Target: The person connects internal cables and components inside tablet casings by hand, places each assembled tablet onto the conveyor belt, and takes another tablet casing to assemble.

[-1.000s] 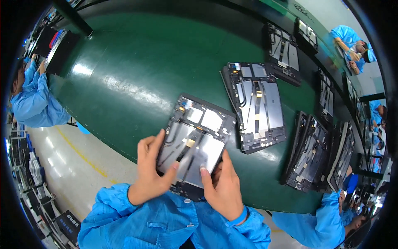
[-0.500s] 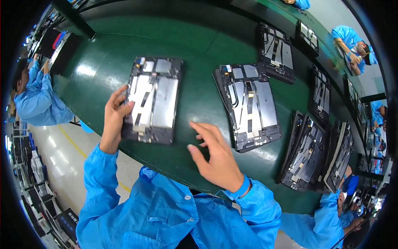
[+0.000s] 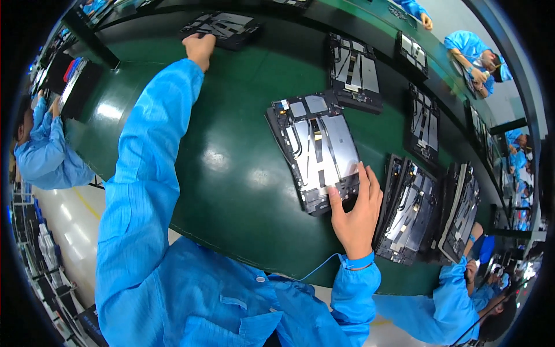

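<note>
At the far left of the table, my left hand [image 3: 200,50] grips the near edge of a coverless tablet [image 3: 228,26], its dark frame and silver batteries facing up. That arm is stretched far forward. Closer in, my right hand [image 3: 359,214] holds the lower right corner of another coverless tablet [image 3: 332,144], thumb on top and fingers along its side. This tablet has silver battery plates and black flat cables, and it lies slightly askew on another dark tablet body. My right wrist wears a blue band with a thin cord.
The green table [image 3: 231,133] has a curved near edge. More coverless tablets [image 3: 354,72] lie beyond the middle stack. Leaning stacks [image 3: 411,214] stand at the right near a co-worker's sleeve [image 3: 445,309]. A dark post [image 3: 89,37] rises at far left, near another co-worker [image 3: 46,144].
My left hand has carried its tablet from the near left to the table's far side. My right hand has moved right and taken hold of the middle tablet.
</note>
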A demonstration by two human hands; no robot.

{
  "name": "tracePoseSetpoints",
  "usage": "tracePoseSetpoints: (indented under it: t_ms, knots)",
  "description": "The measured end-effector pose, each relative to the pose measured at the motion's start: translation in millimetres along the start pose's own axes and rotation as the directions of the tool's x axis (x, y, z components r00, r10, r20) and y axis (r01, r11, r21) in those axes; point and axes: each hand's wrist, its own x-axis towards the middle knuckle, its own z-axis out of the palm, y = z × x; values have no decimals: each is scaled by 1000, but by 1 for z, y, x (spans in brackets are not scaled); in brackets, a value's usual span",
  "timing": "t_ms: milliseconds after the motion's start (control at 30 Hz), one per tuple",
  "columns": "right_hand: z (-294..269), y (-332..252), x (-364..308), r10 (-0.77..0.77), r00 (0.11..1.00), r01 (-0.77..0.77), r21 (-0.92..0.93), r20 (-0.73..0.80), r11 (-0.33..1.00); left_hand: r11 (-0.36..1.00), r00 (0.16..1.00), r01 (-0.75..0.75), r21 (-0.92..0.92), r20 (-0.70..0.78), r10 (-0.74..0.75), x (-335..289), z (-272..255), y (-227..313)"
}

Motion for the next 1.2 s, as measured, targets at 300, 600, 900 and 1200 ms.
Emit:
tracePoseSetpoints:
  t_ms: [300,600,900,1200]
  knots:
    - [-21,-80,-69,407,851,-410,-66,332,910,985,662,-162,59,747,65,-377,-63,125]
    - [-23,-42,-20,-37,985,17,116,169,993,987,209,-162,-2,977,36,-358,-96,122]
    - [32,-29,59,-344,919,291,258,192,921,935,-156,-355,-21,987,-37,-340,-70,133]
    - [40,-26,48,-280,942,235,233,185,944,952,-170,-304,29,982,-84,-342,-74,132]
